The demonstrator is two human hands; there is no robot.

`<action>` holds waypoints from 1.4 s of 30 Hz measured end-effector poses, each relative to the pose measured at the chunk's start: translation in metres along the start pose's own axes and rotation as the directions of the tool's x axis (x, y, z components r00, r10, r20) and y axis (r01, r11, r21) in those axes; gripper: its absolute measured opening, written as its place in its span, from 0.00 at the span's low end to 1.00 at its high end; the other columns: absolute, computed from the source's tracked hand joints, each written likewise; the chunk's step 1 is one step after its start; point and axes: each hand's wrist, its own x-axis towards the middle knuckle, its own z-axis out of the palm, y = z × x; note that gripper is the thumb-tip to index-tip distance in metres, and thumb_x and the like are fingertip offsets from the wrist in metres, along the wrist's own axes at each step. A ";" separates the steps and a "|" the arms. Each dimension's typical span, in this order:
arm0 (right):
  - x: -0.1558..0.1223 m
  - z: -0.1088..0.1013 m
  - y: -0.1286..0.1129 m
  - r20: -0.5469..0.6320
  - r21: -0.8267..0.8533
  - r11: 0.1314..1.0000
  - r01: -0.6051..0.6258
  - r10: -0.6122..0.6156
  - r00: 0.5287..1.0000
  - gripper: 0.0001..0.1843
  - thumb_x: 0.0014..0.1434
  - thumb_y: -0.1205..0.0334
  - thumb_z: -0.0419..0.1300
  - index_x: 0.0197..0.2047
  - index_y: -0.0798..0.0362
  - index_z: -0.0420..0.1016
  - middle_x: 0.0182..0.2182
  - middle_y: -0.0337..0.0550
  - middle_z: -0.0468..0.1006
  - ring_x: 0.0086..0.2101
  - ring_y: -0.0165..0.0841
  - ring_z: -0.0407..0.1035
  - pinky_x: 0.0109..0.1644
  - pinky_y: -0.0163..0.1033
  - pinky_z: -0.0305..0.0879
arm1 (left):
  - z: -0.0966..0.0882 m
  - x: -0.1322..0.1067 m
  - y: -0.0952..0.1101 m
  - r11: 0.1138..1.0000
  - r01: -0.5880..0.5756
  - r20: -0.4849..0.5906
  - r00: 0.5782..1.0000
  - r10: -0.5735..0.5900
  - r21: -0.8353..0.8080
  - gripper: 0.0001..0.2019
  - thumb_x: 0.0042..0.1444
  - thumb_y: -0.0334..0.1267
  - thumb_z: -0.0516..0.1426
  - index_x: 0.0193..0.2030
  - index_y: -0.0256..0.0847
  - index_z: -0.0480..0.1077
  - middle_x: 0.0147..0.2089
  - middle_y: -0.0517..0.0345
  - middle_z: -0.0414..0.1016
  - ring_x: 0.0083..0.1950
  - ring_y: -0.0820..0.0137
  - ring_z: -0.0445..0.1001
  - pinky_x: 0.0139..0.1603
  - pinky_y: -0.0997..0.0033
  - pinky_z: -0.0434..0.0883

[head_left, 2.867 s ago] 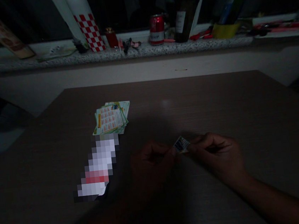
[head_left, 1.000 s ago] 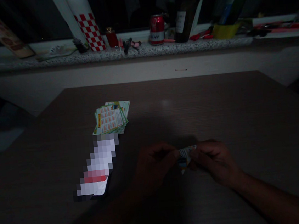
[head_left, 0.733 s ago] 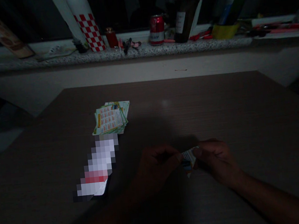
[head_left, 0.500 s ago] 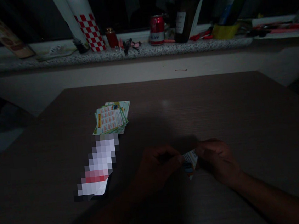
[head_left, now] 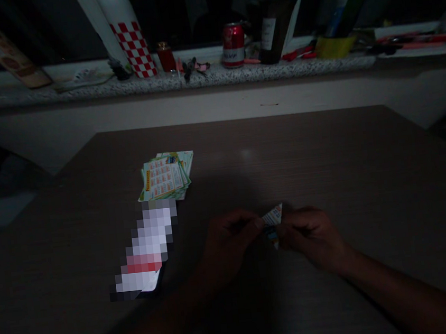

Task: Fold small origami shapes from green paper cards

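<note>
folded paper (head_left: 274, 216) pinched between two hands over a dim worktop (head_left: 309, 150)

at the far left, a tall patterned tube (head_left: 3, 46) leans on the speckled sill (head_left: 214, 79) behind the worktop. next, on the worktop, a phone (head_left: 147, 249) lies at a slant, its lit screen masked into blocks, with a red band near the lower end. beyond it on the sill stands a bottle with red and white checks (head_left: 134, 48). a loose stack of printed cards (head_left: 164, 177) lies just past the phone's upper end; whether the two touch, i cannot tell. a small red jar (head_left: 166, 57) stands on the sill behind.

near the middle, the left hand (head_left: 231, 246) has thumb and fingertips clamped on the left side of the folded paper. a red can (head_left: 233, 45) stands on the sill. the paper sits between the hands, one corner pointing up, another down, with rows of print on the upper part. a dark bottle with a pale label (head_left: 275, 29) comes next on the sill. the right hand (head_left: 314, 237) clamps the paper's right side, fingers curled. farther right on the sill is a yellow object (head_left: 335, 47).
</note>
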 end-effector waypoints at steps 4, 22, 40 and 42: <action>-0.001 0.001 0.002 -0.047 0.004 0.999 0.048 -0.048 0.998 0.17 0.60 0.67 0.54 0.19 0.55 0.67 0.15 0.33 0.61 0.16 0.22 0.53 0.19 0.30 0.48 | 0.002 0.001 -0.004 0.999 -0.013 0.015 1.000 0.013 -0.038 0.08 0.50 0.40 0.62 0.29 0.35 0.75 0.26 0.59 0.73 0.28 0.74 0.68 0.30 0.76 0.63; -0.002 0.003 0.002 0.063 0.055 0.984 -0.169 0.166 0.984 0.18 0.61 0.58 0.56 0.22 0.56 0.67 0.16 0.34 0.60 0.18 0.24 0.54 0.20 0.32 0.49 | -0.001 0.002 0.000 0.995 -0.041 -0.056 0.998 0.036 -0.087 0.07 0.53 0.38 0.61 0.29 0.35 0.74 0.24 0.61 0.71 0.27 0.76 0.66 0.29 0.77 0.63; -0.002 0.001 -0.002 0.072 0.132 0.978 -0.160 0.152 0.986 0.12 0.59 0.61 0.58 0.26 0.56 0.71 0.19 0.34 0.64 0.20 0.24 0.56 0.22 0.31 0.53 | -0.004 0.005 -0.008 0.971 0.029 -0.011 0.999 -0.033 -0.238 0.07 0.52 0.38 0.61 0.29 0.36 0.74 0.25 0.61 0.71 0.28 0.75 0.68 0.32 0.75 0.65; -0.001 0.000 -0.003 0.065 0.199 0.968 -0.150 0.140 0.988 0.11 0.60 0.59 0.58 0.28 0.55 0.73 0.22 0.37 0.69 0.23 0.26 0.61 0.26 0.32 0.58 | -0.005 0.006 -0.009 0.955 0.067 0.044 0.997 -0.056 -0.290 0.07 0.52 0.38 0.61 0.29 0.37 0.74 0.25 0.60 0.72 0.28 0.75 0.69 0.33 0.75 0.65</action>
